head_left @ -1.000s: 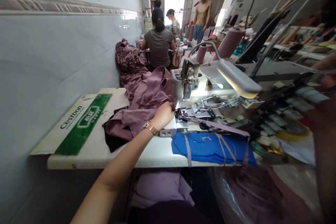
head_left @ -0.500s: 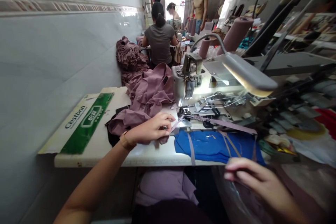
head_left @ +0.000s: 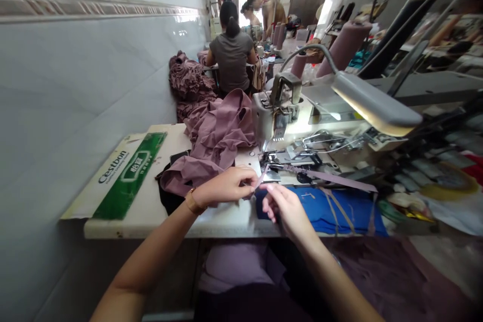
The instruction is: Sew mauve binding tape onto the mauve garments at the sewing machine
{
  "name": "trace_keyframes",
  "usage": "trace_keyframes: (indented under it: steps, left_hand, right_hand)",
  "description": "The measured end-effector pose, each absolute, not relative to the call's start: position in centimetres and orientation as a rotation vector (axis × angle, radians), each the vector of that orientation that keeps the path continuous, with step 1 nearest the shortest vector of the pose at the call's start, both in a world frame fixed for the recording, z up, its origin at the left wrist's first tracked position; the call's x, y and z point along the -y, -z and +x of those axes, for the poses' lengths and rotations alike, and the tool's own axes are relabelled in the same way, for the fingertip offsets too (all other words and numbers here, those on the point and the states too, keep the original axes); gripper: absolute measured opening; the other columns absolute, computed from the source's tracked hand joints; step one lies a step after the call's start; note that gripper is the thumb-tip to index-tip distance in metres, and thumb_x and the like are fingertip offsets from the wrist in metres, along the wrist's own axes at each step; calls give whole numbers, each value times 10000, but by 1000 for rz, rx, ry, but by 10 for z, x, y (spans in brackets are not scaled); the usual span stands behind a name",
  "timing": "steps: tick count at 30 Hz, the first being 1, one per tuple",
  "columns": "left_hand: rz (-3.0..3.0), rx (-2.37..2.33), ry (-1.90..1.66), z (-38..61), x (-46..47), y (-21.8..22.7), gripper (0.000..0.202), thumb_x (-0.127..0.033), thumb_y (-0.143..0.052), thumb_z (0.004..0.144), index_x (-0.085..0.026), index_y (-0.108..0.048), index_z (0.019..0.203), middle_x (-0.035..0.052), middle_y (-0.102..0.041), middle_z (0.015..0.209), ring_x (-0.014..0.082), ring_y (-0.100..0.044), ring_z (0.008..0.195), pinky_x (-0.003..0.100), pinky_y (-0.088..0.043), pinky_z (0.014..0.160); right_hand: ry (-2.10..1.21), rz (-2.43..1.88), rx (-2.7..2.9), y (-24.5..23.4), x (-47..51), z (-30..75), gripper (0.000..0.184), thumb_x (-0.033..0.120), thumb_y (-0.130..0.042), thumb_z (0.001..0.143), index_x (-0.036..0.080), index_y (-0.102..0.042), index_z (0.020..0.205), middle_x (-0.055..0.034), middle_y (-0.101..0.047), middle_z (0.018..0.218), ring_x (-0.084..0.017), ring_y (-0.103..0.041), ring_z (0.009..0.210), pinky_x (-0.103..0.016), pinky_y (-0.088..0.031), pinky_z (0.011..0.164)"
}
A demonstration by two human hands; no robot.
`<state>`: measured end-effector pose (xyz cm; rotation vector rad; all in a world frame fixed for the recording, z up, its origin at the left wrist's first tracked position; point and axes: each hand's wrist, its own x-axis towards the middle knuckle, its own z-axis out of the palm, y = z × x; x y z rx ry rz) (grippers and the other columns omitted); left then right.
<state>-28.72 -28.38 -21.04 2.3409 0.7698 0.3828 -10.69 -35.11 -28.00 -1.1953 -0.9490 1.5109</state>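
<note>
My left hand [head_left: 226, 186], with a gold bracelet at the wrist, pinches the end of a thin mauve fabric strip [head_left: 260, 179] that comes out from under the sewing machine's [head_left: 287, 121] presser foot. Right beside it, my right hand [head_left: 285, 206] has its fingertips closed on the same strip. Both hands hover over the front edge of the white sewing table [head_left: 151, 211]. A heap of mauve fabric [head_left: 217, 141] lies left of the machine, and a blue cloth [head_left: 339, 209] lies on the table in front of it.
A green and white Cestbon cardboard sheet [head_left: 124, 173] lies at the table's left, against the tiled wall. A lamp [head_left: 373, 103] arches over the machine. Thread cones [head_left: 345, 48] stand behind. Ahead, a seated person in a grey shirt [head_left: 232, 60] and other people work at further tables.
My left hand drew back from the presser foot toward the table's front edge. My right hand came up from the lower right and met it at the strip. A standing person ahead bent down.
</note>
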Motion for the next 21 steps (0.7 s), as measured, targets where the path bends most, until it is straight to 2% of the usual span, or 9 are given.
trace_keyframes:
  steps: [5,8,9,11,13,15,17,19,21]
  left_hand:
    - [2583,-921,-425,-283,303,214,197,-184,-439,937,-181,-577,797,47,-608,800,185,-557,816,298,-451,781]
    - [2572,-948,-396,-288,312,219,129,-175,-471,931,-177,-587,877,52,-631,853,189,-577,843,296,-460,793]
    - [2544,-953,-387,-290,314,220,110,-174,-482,928,-177,-592,921,52,-642,885,187,-589,855,290,-465,792]
    - [2504,-946,-386,-297,319,222,134,-181,-492,931,-183,-595,1016,55,-659,962,186,-606,896,284,-474,809]
    - [2521,-931,-400,-306,323,223,192,-188,-482,941,-194,-591,1099,63,-663,1033,193,-606,958,291,-477,856]
    - [2602,-953,-391,-317,323,222,236,-171,-461,941,-194,-588,1138,78,-652,1076,205,-590,1012,307,-474,895]
    - [2734,-1033,-328,-335,317,218,255,-137,-446,919,-183,-604,1114,100,-638,1083,223,-578,1027,329,-479,894]
    - [2878,-1149,-248,-361,302,211,247,-109,-454,878,-174,-628,1041,120,-629,1088,244,-573,1037,356,-484,892]
    - [2958,-1302,-242,-397,280,198,207,-115,-483,842,-171,-643,960,125,-630,1118,251,-573,1060,371,-484,915]
  right_hand:
    - [-1602,-1044,789,282,346,-115,305,473,-698,803,192,-583,831,82,-444,501,-62,-299,398,-192,-192,382]
    - [-1739,-862,598,285,345,-118,310,367,-776,735,200,-515,721,101,-356,516,-53,-255,419,-184,-213,392]
    - [-1783,-812,526,285,346,-118,314,322,-791,712,201,-502,690,94,-370,530,-56,-288,431,-181,-252,399]
    - [-1841,-717,387,286,347,-117,253,244,-790,686,200,-540,686,53,-506,619,-81,-447,526,-191,-394,474]
    - [-1834,-655,320,285,351,-116,168,218,-762,673,212,-623,767,-6,-651,836,-140,-594,774,-252,-519,678]
    - [-1819,-604,292,284,356,-113,154,235,-738,667,218,-666,803,-35,-686,972,-186,-606,959,-313,-519,867]
    - [-1841,-573,292,286,364,-111,86,266,-724,693,213,-666,728,-31,-674,839,-188,-609,897,-319,-510,882]
    - [-1884,-573,308,293,374,-109,119,278,-718,739,209,-648,672,-7,-596,676,-165,-581,754,-299,-516,795]
    - [-1919,-606,341,302,383,-107,90,270,-725,767,208,-666,741,7,-550,642,-152,-547,695,-274,-500,702]
